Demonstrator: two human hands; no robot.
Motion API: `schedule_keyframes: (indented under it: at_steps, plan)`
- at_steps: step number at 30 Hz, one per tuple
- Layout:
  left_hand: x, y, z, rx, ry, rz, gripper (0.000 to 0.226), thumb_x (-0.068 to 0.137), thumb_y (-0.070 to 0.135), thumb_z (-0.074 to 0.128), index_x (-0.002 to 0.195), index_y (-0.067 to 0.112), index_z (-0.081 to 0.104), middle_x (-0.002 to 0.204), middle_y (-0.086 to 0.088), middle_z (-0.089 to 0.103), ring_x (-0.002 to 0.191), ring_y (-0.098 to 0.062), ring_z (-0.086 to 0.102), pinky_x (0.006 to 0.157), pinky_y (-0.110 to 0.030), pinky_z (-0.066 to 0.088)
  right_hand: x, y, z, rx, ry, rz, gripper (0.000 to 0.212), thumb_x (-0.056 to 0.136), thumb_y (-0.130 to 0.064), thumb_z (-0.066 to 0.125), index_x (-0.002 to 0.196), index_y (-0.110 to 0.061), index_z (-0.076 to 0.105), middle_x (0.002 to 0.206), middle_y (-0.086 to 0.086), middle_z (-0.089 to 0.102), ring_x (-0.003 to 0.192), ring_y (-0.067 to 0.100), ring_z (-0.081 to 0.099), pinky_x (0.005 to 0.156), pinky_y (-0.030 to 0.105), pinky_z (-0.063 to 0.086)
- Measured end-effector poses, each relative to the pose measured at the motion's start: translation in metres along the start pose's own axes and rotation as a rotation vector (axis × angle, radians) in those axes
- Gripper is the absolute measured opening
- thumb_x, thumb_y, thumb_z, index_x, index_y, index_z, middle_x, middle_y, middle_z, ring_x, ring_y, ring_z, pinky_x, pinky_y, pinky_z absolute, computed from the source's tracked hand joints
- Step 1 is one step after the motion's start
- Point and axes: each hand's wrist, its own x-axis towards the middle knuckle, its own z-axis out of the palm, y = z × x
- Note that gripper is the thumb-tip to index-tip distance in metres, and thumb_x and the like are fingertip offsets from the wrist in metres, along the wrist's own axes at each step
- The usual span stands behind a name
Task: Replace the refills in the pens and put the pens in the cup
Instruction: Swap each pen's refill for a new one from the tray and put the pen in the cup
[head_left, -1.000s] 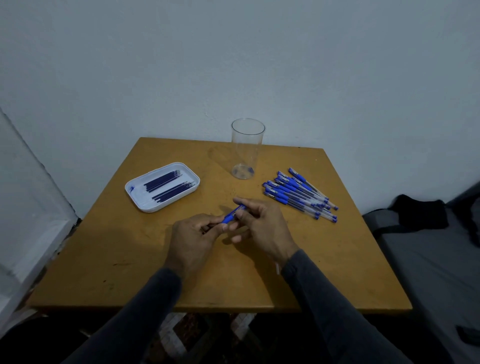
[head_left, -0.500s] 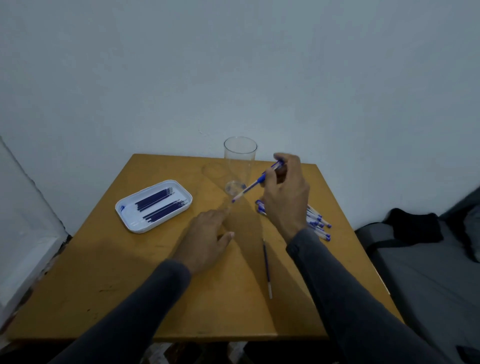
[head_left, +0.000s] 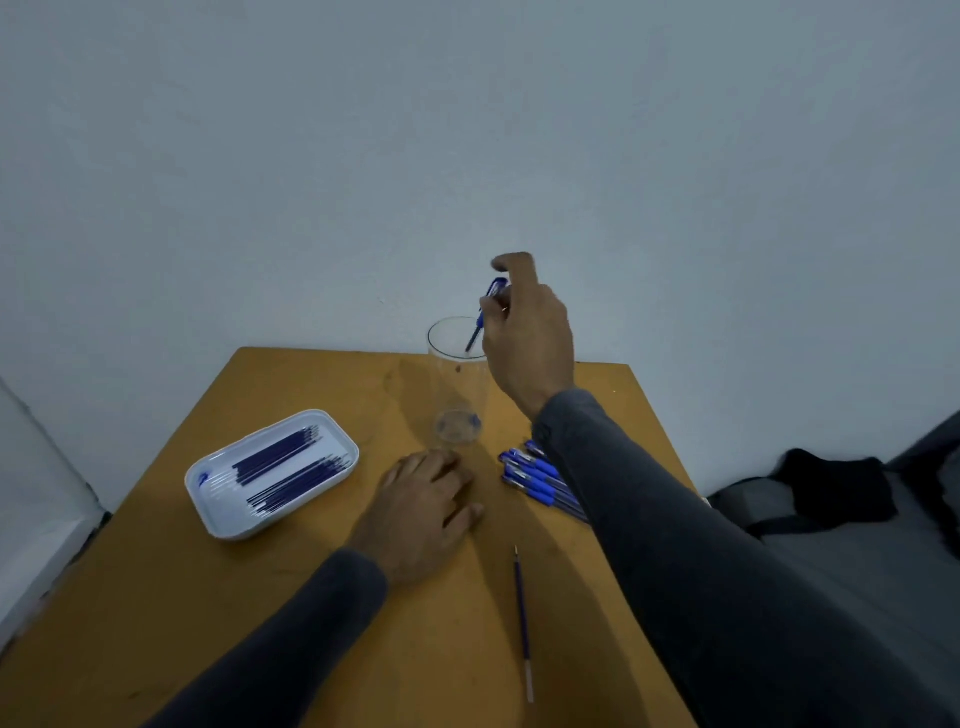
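Holding a blue pen (head_left: 485, 312) nearly upright, the right hand (head_left: 527, 338) pinches its upper end, tip inside the rim of the clear cup (head_left: 457, 384). Beside the cup's base, the left hand (head_left: 423, 499) lies flat, fingers relaxed, on the wooden table (head_left: 156, 597). More pens (head_left: 537, 480) lie just right; a tray of refills (head_left: 270, 470) left; one loose refill (head_left: 522, 618) nearer.

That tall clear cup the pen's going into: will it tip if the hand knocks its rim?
Probably. The cup is tall and narrow, looks like thin clear plastic and holds nothing heavy, so it is likely light and top-heavy to a nudge. The right hand holds the pen over its rim; the left hand rests flat nearby, not steadying it.
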Motion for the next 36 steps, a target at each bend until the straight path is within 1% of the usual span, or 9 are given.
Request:
schedule_keyframes:
  at_steps: [4,7,10,17,19,21,25,31,36]
  plan:
    - [0.001,-0.001,0.002,0.003,0.005,0.004,0.055,0.099,0.063,0.036,0.146,0.037,0.044,0.156,0.012,0.032,0.145,-0.011,0.025,0.123,-0.041,0.021,0.005,0.010,0.013,-0.176,-0.166,0.036,0.012,0.099,-0.025,0.062,0.111,-0.021,0.062,0.101,0.003,0.066,0.102,0.021,0.056,0.076,0.044,0.056]
    - [0.001,-0.001,0.001,0.005,0.007,0.007,0.055,0.099,0.063,0.035,0.146,0.037,0.045,0.155,0.013,0.032,0.144,-0.011,0.025,0.123,-0.040,0.021,0.009,0.013,0.020,-0.254,-0.188,0.058,0.020,0.099,-0.032,0.065,0.106,-0.017,0.076,0.108,0.000,0.065,0.121,0.018,0.046,0.079,0.037,0.054]
    - [0.001,-0.001,0.001,-0.002,0.006,-0.001,0.054,0.099,0.063,0.036,0.146,0.037,0.045,0.155,0.013,0.032,0.145,-0.010,0.024,0.123,-0.040,0.020,0.011,0.016,0.024,-0.288,-0.192,0.104,0.021,0.097,-0.032,0.069,0.099,-0.015,0.080,0.114,0.001,0.061,0.122,0.018,0.042,0.080,0.033,0.053]
    - [0.001,0.000,0.001,-0.004,0.002,-0.009,0.054,0.099,0.062,0.037,0.146,0.038,0.043,0.156,0.012,0.031,0.146,-0.011,0.023,0.124,-0.042,0.019,0.003,0.020,0.018,-0.168,-0.152,0.113,0.028,0.099,-0.033,0.065,0.119,-0.017,0.075,0.123,0.001,0.056,0.124,0.015,0.043,0.083,0.015,0.034]
    - [0.001,-0.001,0.002,-0.005,-0.001,-0.006,0.054,0.099,0.062,0.036,0.146,0.038,0.043,0.157,0.012,0.031,0.146,-0.011,0.024,0.124,-0.043,0.019,-0.004,0.022,0.011,-0.084,-0.101,0.137,0.027,0.100,-0.033,0.064,0.119,-0.018,0.074,0.121,0.000,0.058,0.120,0.012,0.048,0.082,0.011,0.038]
    - [0.001,-0.001,0.003,-0.009,0.006,-0.002,0.054,0.098,0.062,0.036,0.145,0.037,0.045,0.156,0.011,0.033,0.145,-0.011,0.025,0.123,-0.043,0.021,-0.017,0.025,0.002,-0.066,-0.039,0.152,0.024,0.100,-0.032,0.062,0.116,-0.018,0.074,0.117,0.001,0.060,0.109,0.012,0.056,0.084,0.015,0.043]
    - [0.001,-0.002,0.003,-0.021,0.018,0.002,0.054,0.098,0.062,0.036,0.144,0.036,0.047,0.154,0.010,0.036,0.143,-0.012,0.028,0.122,-0.041,0.023,-0.063,0.034,-0.019,-0.148,-0.019,0.215,0.016,0.099,-0.027,0.059,0.106,-0.018,0.071,0.106,0.000,0.061,0.089,0.008,0.056,0.074,0.014,0.044]
    - [0.001,-0.001,0.001,-0.020,0.001,-0.012,0.055,0.098,0.062,0.039,0.146,0.036,0.045,0.156,0.010,0.035,0.145,-0.012,0.027,0.123,-0.042,0.023,-0.128,0.068,-0.033,-0.505,-0.428,0.321,0.018,0.101,-0.027,0.061,0.117,-0.020,0.066,0.125,0.002,0.054,0.103,0.016,0.056,0.093,0.036,0.054]
    - [0.000,0.001,-0.001,-0.016,-0.018,-0.016,0.055,0.099,0.061,0.040,0.148,0.034,0.044,0.158,0.009,0.034,0.146,-0.013,0.026,0.123,-0.043,0.023,-0.141,0.082,-0.034,-0.525,-0.487,0.312,0.022,0.104,-0.030,0.055,0.123,-0.021,0.061,0.127,0.004,0.052,0.108,0.016,0.054,0.096,0.035,0.051]
